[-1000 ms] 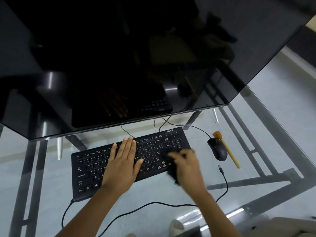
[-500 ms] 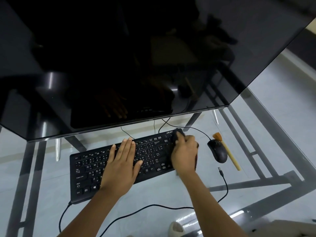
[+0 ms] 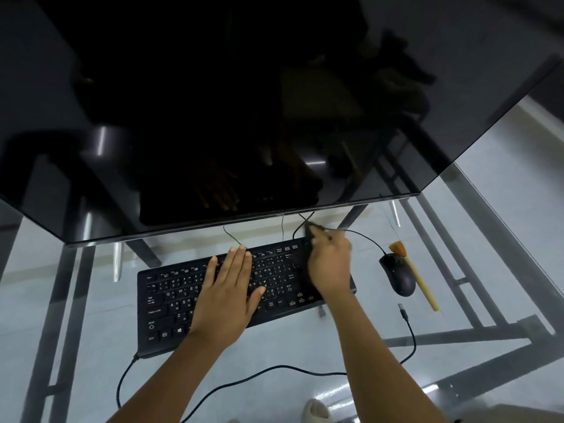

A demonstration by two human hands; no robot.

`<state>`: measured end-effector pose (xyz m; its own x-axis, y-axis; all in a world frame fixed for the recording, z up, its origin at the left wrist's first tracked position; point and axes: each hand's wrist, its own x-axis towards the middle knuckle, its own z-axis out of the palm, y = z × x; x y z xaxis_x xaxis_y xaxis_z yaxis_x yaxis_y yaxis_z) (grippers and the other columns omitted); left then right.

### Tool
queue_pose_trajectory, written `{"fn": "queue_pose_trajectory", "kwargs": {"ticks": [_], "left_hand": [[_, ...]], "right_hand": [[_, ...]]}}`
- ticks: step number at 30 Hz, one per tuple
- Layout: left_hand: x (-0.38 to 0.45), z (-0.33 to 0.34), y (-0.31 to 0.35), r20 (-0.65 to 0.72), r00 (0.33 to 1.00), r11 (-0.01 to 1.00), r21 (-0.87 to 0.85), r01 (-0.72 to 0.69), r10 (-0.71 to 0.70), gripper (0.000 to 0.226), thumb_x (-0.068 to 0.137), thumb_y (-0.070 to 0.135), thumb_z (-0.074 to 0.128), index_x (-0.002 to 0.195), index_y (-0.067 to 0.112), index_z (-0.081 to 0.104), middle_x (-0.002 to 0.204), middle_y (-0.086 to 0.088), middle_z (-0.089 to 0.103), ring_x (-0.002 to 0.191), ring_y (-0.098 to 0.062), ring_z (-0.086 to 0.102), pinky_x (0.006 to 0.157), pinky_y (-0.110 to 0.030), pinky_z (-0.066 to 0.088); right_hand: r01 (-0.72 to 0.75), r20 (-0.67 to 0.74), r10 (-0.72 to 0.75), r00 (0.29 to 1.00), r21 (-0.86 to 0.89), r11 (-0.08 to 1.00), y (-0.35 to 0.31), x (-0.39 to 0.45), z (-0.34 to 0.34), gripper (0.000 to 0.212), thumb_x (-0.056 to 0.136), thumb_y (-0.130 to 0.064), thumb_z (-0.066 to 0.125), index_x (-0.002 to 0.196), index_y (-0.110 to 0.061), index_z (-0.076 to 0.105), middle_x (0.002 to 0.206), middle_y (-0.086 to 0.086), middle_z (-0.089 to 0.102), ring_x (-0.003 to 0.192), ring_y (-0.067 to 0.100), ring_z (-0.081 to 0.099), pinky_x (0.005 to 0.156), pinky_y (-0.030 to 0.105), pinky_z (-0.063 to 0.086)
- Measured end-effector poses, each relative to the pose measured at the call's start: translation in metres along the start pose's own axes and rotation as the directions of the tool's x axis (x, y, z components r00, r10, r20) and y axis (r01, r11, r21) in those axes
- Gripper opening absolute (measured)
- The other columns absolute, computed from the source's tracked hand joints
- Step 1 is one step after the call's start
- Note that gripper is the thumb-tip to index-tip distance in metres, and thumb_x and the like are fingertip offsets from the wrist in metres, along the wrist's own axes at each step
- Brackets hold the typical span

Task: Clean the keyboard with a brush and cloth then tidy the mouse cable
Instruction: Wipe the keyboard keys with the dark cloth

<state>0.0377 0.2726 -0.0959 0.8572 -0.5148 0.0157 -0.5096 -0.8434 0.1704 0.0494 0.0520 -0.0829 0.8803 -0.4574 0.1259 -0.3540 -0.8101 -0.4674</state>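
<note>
On the glass surface (image 3: 91, 346), your left hand (image 3: 227, 288) lies flat, fingers straight, pinning the keyboard (image 3: 171, 303); your right hand (image 3: 329, 264) pinches the dark cloth (image 3: 309, 232) at its far-right corner. Brush (image 3: 418, 279) parked beside mouse (image 3: 398, 277), mouse cable (image 3: 410, 334) loose.

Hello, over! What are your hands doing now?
Left hand flat on keyboard. Right hand wiping its far right end with dark cloth. Nothing blocking.
</note>
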Motion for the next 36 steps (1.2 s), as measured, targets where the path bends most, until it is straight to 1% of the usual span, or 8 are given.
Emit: {"fn": "queue_pose_trajectory", "kwargs": {"ticks": [2, 7, 12, 16, 20, 25, 30, 36], "left_hand": [[-0.004, 0.002, -0.006, -0.007, 1.0, 1.0, 0.005, 0.016, -0.016, 0.067, 0.098, 0.052, 0.023, 0.148, 0.007, 0.027, 0.157, -0.008, 0.023, 0.147, -0.02, 0.013, 0.116, -0.048, 0.014], [0.0, -0.001, -0.005, 0.009, 1.0, 1.0, -0.007, 0.029, -0.029, 0.069, 0.098, 0.053, 0.019, 0.147, 0.005, 0.029, 0.156, -0.01, 0.026, 0.146, -0.02, 0.015, 0.116, -0.049, 0.011], [-0.032, -0.018, -0.041, -0.099, 0.953, 0.957, -0.082, 0.278, -0.286, 0.08, 0.093, 0.065, 0.019, 0.148, 0.007, 0.027, 0.156, -0.009, 0.027, 0.147, -0.017, 0.012, 0.118, -0.048, 0.001], [-0.074, -0.023, -0.087, -0.082, 0.906, 0.889, -0.248, 0.386, -0.416, 0.095, 0.083, 0.077, 0.024, 0.151, 0.011, 0.018, 0.159, -0.005, 0.017, 0.147, -0.013, 0.005, 0.119, -0.045, -0.003], [-0.082, -0.017, -0.103, 0.011, 0.949, 0.865, -0.408, 0.293, -0.316, 0.104, 0.076, 0.083, 0.031, 0.153, 0.02, 0.001, 0.16, 0.009, -0.004, 0.145, -0.002, -0.009, 0.12, -0.042, -0.002], [-0.082, -0.018, -0.108, 0.016, 0.959, 0.89, -0.367, 0.269, -0.283, 0.107, 0.075, 0.086, 0.029, 0.153, 0.019, -0.002, 0.16, 0.008, -0.007, 0.144, 0.0, -0.01, 0.12, -0.04, -0.003], [-0.09, -0.019, -0.11, 0.064, 0.957, 0.871, -0.4, 0.284, -0.282, 0.113, 0.07, 0.089, 0.032, 0.152, 0.022, -0.005, 0.157, 0.012, -0.005, 0.143, -0.002, -0.013, 0.118, -0.033, -0.011], [-0.095, -0.032, -0.131, 0.166, 0.965, 0.869, -0.423, 0.257, -0.204, 0.127, 0.057, 0.091, 0.05, 0.15, 0.032, -0.013, 0.155, 0.019, -0.011, 0.142, 0.0, -0.017, 0.12, -0.036, -0.006]], "right_hand": [[-0.144, -0.09, 0.139, 0.986, -0.047, 0.989, -0.014, -0.004, 0.003, 0.038, 0.091, -0.006, 0.05, 0.124, -0.018, 0.064, 0.11, 0.019, 0.053, 0.094, 0.039, 0.05, 0.082, 0.046, 0.046], [0.515, 0.236, -0.494, 0.837, -0.032, 0.856, -0.058, -0.051, 0.014, 0.046, 0.085, -0.021, 0.061, 0.131, -0.024, 0.054, 0.11, 0.009, 0.052, 0.094, 0.027, 0.048, 0.079, 0.038, 0.045], [0.079, -0.053, -0.082, 0.995, -0.06, 0.995, -0.01, -0.026, -0.005, 0.033, 0.093, -0.02, 0.052, 0.124, -0.016, 0.064, 0.103, 0.014, 0.057, 0.088, 0.031, 0.054, 0.077, 0.045, 0.052], [0.191, -0.027, -0.193, 0.981, -0.061, 0.98, -0.052, -0.058, 0.018, 0.047, 0.082, -0.002, 0.067, 0.128, -0.011, 0.06, 0.103, 0.017, 0.056, 0.084, 0.029, 0.053, 0.072, 0.04, 0.047], [0.654, 0.25, -0.631, 0.734, -0.012, 0.756, -0.077, -0.077, 0.026, 0.056, 0.082, -0.004, 0.063, 0.133, -0.024, 0.053, 0.111, 0.008, 0.052, 0.093, 0.024, 0.05, 0.077, 0.035, 0.047], [0.152, 0.072, -0.15, 0.986, -0.031, 0.988, -0.08, -0.05, 0.026, 0.042, 0.093, -0.013, 0.056, 0.135, -0.015, 0.053, 0.111, 0.015, 0.053, 0.096, 0.029, 0.05, 0.083, 0.044, 0.048], [0.67, 0.254, -0.66, 0.707, 0.06, 0.74, -0.121, -0.094, 0.045, 0.046, 0.089, -0.013, 0.062, 0.133, -0.022, 0.054, 0.108, 0.009, 0.055, 0.093, 0.026, 0.051, 0.077, 0.039, 0.047], [0.288, 0.13, -0.279, 0.951, -0.056, 0.956, -0.12, -0.064, 0.047, 0.04, 0.095, -0.019, 0.054, 0.135, -0.017, 0.052, 0.108, 0.01, 0.055, 0.097, 0.026, 0.05, 0.079, 0.036, 0.041]]}}
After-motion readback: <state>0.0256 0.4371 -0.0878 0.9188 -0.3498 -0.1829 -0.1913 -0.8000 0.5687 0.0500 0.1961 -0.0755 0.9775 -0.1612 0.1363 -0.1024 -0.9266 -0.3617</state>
